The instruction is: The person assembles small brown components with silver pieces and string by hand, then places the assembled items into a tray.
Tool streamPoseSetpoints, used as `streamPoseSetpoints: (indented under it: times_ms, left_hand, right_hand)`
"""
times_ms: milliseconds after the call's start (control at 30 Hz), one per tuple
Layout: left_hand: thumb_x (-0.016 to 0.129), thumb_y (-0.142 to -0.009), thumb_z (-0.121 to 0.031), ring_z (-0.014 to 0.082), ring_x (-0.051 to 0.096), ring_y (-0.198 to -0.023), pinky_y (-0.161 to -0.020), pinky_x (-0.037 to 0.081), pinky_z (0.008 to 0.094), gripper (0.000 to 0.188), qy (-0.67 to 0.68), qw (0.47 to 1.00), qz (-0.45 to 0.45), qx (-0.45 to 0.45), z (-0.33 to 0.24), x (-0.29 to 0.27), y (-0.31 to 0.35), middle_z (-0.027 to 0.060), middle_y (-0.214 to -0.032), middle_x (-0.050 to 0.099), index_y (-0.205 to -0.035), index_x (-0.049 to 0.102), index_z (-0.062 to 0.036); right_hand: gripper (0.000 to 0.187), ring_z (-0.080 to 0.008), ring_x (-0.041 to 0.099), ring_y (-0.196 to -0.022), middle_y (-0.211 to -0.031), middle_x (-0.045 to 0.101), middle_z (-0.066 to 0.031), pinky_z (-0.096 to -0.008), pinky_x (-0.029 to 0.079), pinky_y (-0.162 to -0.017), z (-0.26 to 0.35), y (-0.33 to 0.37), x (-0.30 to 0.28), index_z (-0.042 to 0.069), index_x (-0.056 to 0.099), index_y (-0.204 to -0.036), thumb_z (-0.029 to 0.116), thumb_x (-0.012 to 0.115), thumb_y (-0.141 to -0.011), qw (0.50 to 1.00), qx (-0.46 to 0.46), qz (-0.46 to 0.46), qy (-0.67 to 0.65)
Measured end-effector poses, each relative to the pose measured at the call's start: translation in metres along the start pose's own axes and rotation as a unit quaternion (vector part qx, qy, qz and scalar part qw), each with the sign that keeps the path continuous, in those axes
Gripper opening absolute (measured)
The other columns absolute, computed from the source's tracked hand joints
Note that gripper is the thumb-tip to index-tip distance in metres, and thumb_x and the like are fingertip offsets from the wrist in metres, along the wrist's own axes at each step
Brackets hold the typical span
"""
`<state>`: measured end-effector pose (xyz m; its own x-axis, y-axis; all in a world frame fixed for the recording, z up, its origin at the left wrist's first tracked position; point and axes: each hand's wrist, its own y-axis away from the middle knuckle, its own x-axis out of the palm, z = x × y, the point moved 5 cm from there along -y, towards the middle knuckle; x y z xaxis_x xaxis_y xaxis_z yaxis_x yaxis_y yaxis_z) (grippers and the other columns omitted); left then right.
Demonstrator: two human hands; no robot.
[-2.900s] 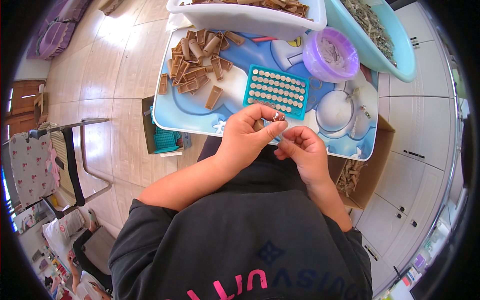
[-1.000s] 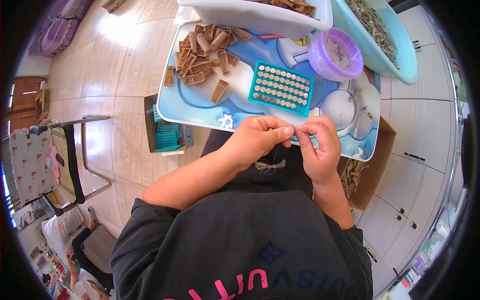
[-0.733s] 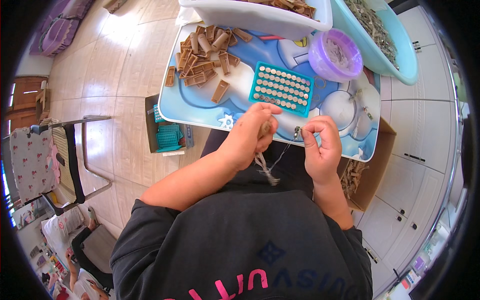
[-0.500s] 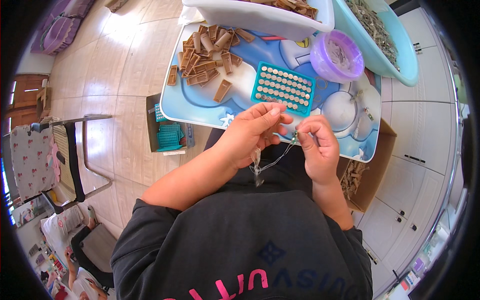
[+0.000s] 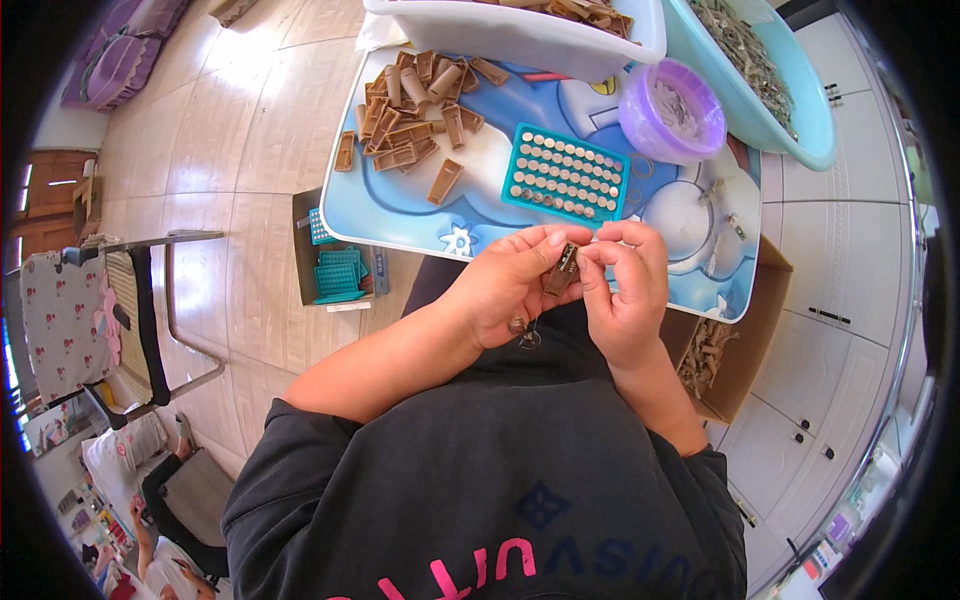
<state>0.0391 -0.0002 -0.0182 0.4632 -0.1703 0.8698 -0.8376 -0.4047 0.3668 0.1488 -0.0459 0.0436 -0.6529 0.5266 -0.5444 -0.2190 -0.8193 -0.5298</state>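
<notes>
My left hand is closed around a small brown plastic casing, held over my lap just in front of the table edge. A small green circuit board lies at the casing's upper end. The curled thumb and fingers of my right hand pinch at the board's edge, partly hiding it. Beneath my left palm hang a thin wire loop and a small round piece. Beyond both hands lies a teal tray with rows of silver button cells.
Brown casings are heaped on the blue patterned table. Behind stand a white tub, a purple bowl and a light-blue basin. Cardboard boxes flank the table. A person sits at lower left.
The brown casing has come into view in my left hand, with the circuit board now against it. My right hand has moved slightly left, and the dangling wires have drawn up.
</notes>
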Motion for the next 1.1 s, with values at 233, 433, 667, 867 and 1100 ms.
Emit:
streamPoseSetpoints:
  times_ms: [233,433,667,867,1100]
  left_hand:
    - [0.043,-0.098,-0.02,0.0159,0.059,-0.102,-0.093,0.047,0.034,0.033,-0.096,0.995,-0.024,0.016,-0.005,0.01,0.004,0.0082,-0.109,0.059,-0.124,0.047,0.0]
    - [0.042,-0.098,-0.015,0.0155,0.058,-0.102,-0.09,0.049,0.0327,0.03,-0.186,0.981,-0.021,0.045,-0.007,0.011,0.004,0.0081,-0.108,0.058,-0.123,0.046,0.0019]
    - [0.042,-0.097,-0.012,0.0211,0.058,-0.103,-0.088,0.05,0.0335,0.02,-0.172,0.966,-0.121,0.151,-0.019,0.008,0.004,0.0146,-0.112,0.057,-0.114,0.046,-0.0011]
    - [0.045,-0.096,-0.01,0.0247,0.058,-0.104,-0.091,0.048,0.0357,0.017,-0.178,0.947,-0.1,0.25,-0.024,0.016,0.006,0.0174,-0.114,0.056,-0.111,0.043,-0.0028]
    - [0.041,-0.097,-0.01,0.0266,0.059,-0.105,-0.089,0.049,0.0376,0.017,-0.181,0.943,-0.096,0.262,-0.029,0.016,0.011,0.0179,-0.116,0.056,-0.112,0.042,-0.0037]
  right_hand:
    - [0.013,-0.0291,0.054,-0.084,-0.09,0.056,-0.0088,-0.0414,0.042,-0.079,-0.003,-0.003,-0.004,0.004,0.06,-0.079,0.002,0.068,-0.069,0.998,-0.033,0.019,0.053]
    - [0.012,-0.0283,0.054,-0.083,-0.089,0.056,-0.009,-0.0387,0.043,-0.076,0.002,-0.005,-0.004,0.005,0.06,-0.08,0.004,0.068,-0.071,0.998,-0.017,0.04,0.043]
    - [0.048,-0.0273,0.055,-0.081,-0.087,0.058,-0.008,-0.0369,0.042,-0.072,0.005,0.009,0.0,0.003,0.05,-0.095,0.034,0.077,-0.07,0.995,0.063,0.081,-0.001]
    - [0.046,-0.0132,0.058,-0.069,-0.076,0.058,-0.0079,-0.0256,0.046,-0.063,0.0,0.029,0.032,0.001,0.042,-0.103,0.025,0.073,-0.079,0.935,0.195,0.098,-0.281]
    - [0.021,-0.01,0.059,-0.067,-0.08,0.062,-0.0095,-0.0226,0.046,-0.06,-0.008,0.037,0.02,0.0,0.046,-0.099,-0.003,0.059,-0.084,0.93,0.235,0.051,-0.278]
